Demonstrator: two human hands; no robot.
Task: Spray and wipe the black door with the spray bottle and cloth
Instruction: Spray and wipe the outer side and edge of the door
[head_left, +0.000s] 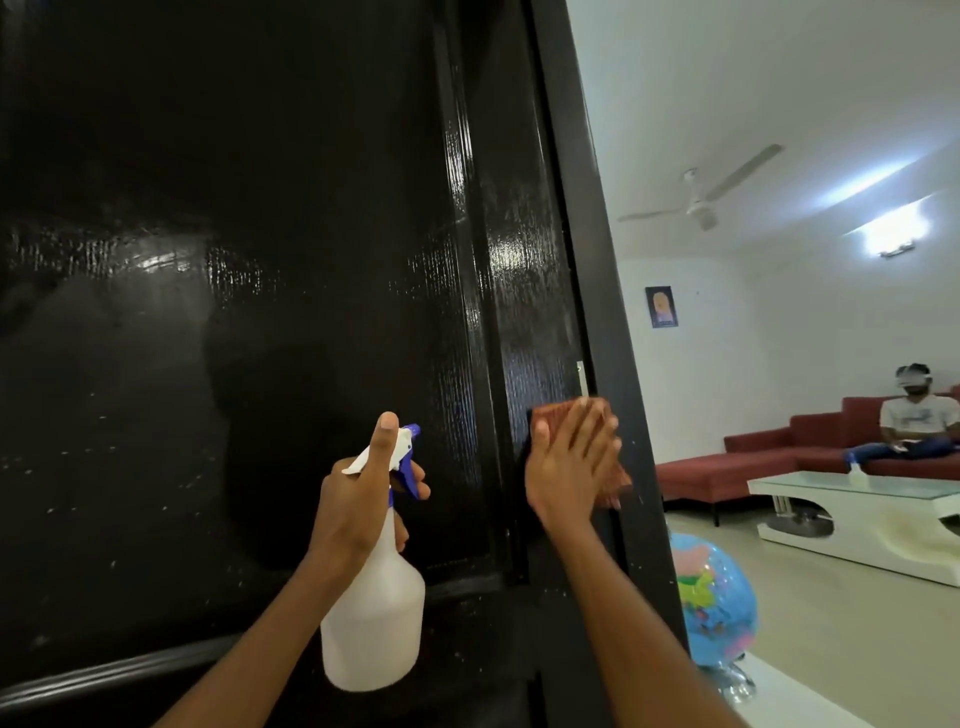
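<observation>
Black door (260, 260), cloth (556, 415) mostly hidden under right hand (569, 467)

One head-worn wide-angle view, close to the black door (260, 312) filling the frame's left; a room opens at right.

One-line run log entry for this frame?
phase: wiping | left hand: holds spray bottle | right hand: presses cloth on black door edge

Glossy grained black door (260, 312), translucent plastic spray bottle (371, 613), ribbed cloth (558, 415)
</observation>
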